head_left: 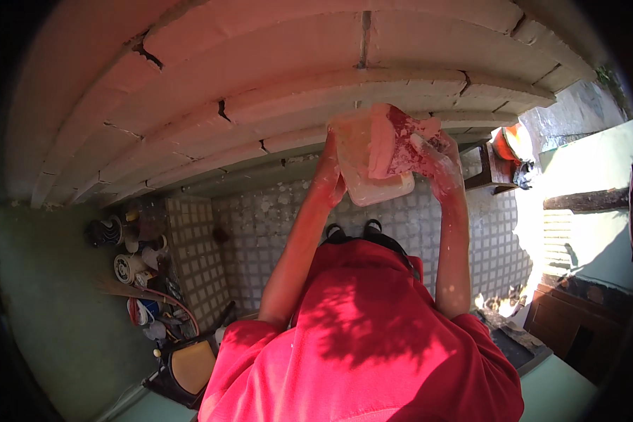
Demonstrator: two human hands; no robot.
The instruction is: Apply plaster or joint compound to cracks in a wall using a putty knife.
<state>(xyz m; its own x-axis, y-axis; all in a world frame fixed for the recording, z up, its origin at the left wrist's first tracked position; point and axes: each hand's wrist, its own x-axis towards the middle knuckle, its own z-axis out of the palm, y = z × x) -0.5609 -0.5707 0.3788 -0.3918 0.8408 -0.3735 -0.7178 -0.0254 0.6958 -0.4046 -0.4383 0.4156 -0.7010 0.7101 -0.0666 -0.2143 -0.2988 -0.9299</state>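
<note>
My left hand [332, 176] grips the side of a pale, translucent plastic tub [380, 193], held up in front of the wall. In my right hand [439, 158] is a flat red spreader [404, 144], heavily smeared with whitish paste. A thick strip of the paste [382, 148] lies along its left edge, over the tub's opening. White residue coats the fingers of my right hand. Just beyond both hands is a pale wall [288, 42] of long stepped bands, with dark cracks and gaps in the joints.
Grey-and-white tiled floor [260, 225] lies under my feet. Along the left wall stand a white fan-like item [128, 269], a broom [130, 290] and a tan-seated chair [192, 367]. At right are a wooden stool [496, 169], an orange container [510, 144] and a brown cabinet [566, 320].
</note>
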